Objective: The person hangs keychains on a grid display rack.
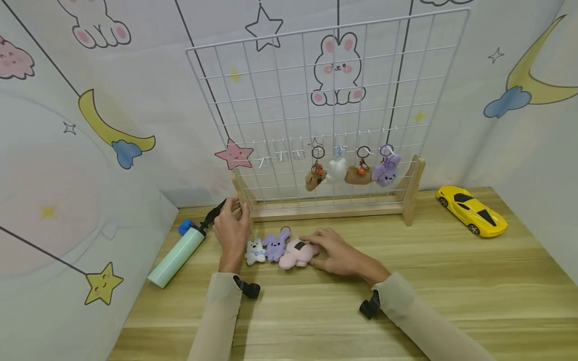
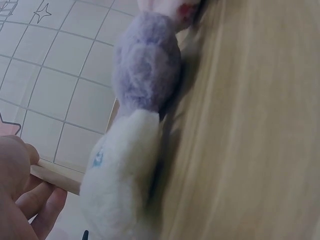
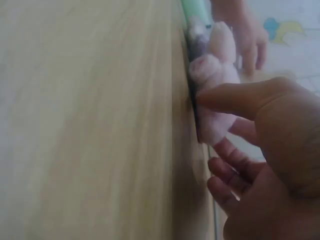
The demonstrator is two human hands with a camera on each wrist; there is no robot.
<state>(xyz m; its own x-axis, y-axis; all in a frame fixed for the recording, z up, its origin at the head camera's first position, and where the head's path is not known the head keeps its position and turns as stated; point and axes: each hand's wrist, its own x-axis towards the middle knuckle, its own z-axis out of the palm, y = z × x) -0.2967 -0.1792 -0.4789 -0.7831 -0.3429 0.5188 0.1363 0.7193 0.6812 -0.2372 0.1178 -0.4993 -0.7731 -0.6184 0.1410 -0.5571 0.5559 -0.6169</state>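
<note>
My right hand (image 1: 336,253) holds a pink plush toy (image 1: 295,256) that lies on the table with a dark tag facing up. Its thumb and fingers close on the toy's sides in the right wrist view. Left of it, in a row, are a purple long-eared plush keychain (image 1: 274,246) and a white plush keychain (image 1: 255,252). With thumb and fingers, my left hand (image 1: 232,225) grips the left wooden foot (image 2: 57,178) of the wire grid rack (image 1: 289,115). In the left wrist view the white and purple plushes fill the middle.
Four small hooks' worth of plush keychains, brown, white and purple, hang on the grid, including a purple one (image 1: 385,172). Bare white hooks (image 1: 281,156) sit left of them. A mint-green hand pump (image 1: 177,256) lies at left, a yellow toy car (image 1: 471,210) at right.
</note>
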